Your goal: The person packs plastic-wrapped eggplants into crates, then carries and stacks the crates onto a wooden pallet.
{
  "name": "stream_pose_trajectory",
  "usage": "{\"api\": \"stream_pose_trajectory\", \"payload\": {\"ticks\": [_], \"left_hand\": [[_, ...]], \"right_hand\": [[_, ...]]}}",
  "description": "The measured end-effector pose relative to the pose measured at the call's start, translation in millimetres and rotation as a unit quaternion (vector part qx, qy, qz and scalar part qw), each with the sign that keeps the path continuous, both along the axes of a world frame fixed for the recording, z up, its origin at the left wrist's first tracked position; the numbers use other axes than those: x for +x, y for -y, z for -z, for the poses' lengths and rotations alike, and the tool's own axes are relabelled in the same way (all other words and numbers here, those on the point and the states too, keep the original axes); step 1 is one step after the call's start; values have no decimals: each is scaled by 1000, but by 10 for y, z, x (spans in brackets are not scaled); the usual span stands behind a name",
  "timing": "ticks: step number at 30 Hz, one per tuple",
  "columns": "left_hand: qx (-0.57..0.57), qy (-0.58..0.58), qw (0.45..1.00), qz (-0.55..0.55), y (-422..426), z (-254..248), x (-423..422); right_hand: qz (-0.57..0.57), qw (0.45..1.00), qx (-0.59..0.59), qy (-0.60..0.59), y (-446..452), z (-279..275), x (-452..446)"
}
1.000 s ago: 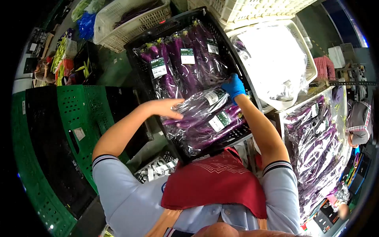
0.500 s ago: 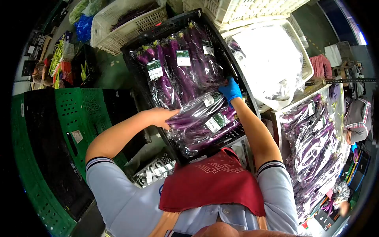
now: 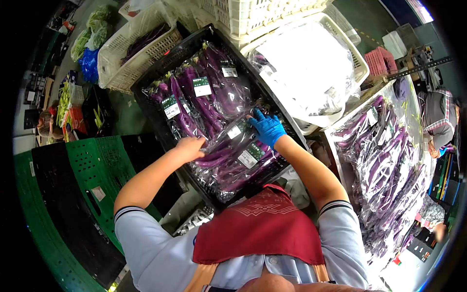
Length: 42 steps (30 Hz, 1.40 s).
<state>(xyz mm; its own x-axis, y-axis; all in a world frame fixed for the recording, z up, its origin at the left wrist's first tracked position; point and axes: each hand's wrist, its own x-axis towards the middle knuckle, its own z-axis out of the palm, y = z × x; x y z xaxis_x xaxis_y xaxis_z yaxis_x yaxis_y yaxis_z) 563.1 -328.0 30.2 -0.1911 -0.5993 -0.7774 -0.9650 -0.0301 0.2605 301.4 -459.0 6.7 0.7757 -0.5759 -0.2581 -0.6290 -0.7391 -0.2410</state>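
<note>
A black crate (image 3: 160,65) holds several clear bags of long purple eggplants with green-and-white labels. Three bags stand side by side in its far part; the others lie crosswise at the near end. My left hand (image 3: 189,148), bare, is at the left end of a crosswise bag of eggplants (image 3: 219,148), its thumb and fingers apart. In a blue glove, my right hand (image 3: 267,129) lies over the right end of that bag with its fingers spread. Closest to me is another labelled eggplant bag (image 3: 243,168).
White crates (image 3: 129,73) stand beyond, one with eggplants. A white crate of clear plastic bags (image 3: 311,63) is at the right, near a bin of bagged eggplants (image 3: 384,170). Green and black crates (image 3: 92,165) stand at the left. Another person (image 3: 438,117) bends at the far right.
The view has shifted, so the crate appears further left. My right hand has opened from its curled hold on the bag's end and spread flat. My left hand's fingers have loosened.
</note>
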Motion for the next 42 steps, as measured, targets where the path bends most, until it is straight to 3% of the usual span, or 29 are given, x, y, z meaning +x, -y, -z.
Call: {"api": "stream_pose_trajectory", "payload": {"ticks": [2, 5, 8, 9, 12, 15, 17, 20, 24, 27, 31, 34, 35, 36, 37, 38, 39, 40, 41, 42], "left_hand": [[17, 7, 999, 33, -147, -138, -185], [-61, 41, 995, 65, -424, 49, -227], [-59, 59, 996, -17, -330, -50, -291], [-86, 51, 994, -52, -245, -144, -384], [-276, 44, 958, -68, -191, -15, -653], [-83, 42, 981, -171, -271, 99, -916], [-125, 97, 978, -134, -499, 224, -1070], [-219, 85, 961, -143, -629, 360, -1104], [-205, 75, 961, -170, -588, 260, -1087], [-267, 47, 941, -201, -608, 224, -1123], [-236, 65, 957, -153, -699, 237, -1144], [-265, 50, 940, -208, -568, 207, -1167], [-304, 46, 931, -198, -502, 151, -1193], [-362, 27, 915, -176, -393, 181, -1218], [-361, -22, 915, -179, -221, 51, -1255], [-430, 0, 890, -151, -233, 275, -1297], [-397, -21, 908, -129, -158, 176, -1371], [-356, -43, 927, -108, -182, 442, -1333], [-345, -16, 935, -85, -231, 513, -1337], [-335, 20, 939, -68, -239, 532, -1335]], "right_hand": [[11, 999, 5, -30, 0, -31, -19], [47, 999, 27, -7, -72, 19, -147], [62, 997, 23, 38, -95, 205, -240], [69, 994, 81, -1, -80, 7, -200], [29, 990, -102, 90, -161, 115, -134], [4, 1000, -24, 11, -231, 24, -132], [7, 999, -24, -42, -324, 177, -158], [7, 998, -69, 15, -390, 257, -247], [-4, 996, -83, 28, -366, 233, -275], [-15, 996, -78, 30, -313, 279, -252], [-8, 997, -72, -7, -358, 258, -231], [18, 996, -74, 43, -401, 171, -248], [-74, 995, -30, -66, -332, 61, -210], [36, 999, 7, 36, -287, 429, -220], [123, 989, 75, 36, -280, 86, -202], [68, 995, -15, 71, -312, 359, -262], [99, 989, 47, 100, -361, -198, -336], [-4, 996, -2, 92, -307, 85, -294], [13, 975, -83, 205, -461, -63, -384], [-10, 970, -33, 239, -520, -216, -496]]}}
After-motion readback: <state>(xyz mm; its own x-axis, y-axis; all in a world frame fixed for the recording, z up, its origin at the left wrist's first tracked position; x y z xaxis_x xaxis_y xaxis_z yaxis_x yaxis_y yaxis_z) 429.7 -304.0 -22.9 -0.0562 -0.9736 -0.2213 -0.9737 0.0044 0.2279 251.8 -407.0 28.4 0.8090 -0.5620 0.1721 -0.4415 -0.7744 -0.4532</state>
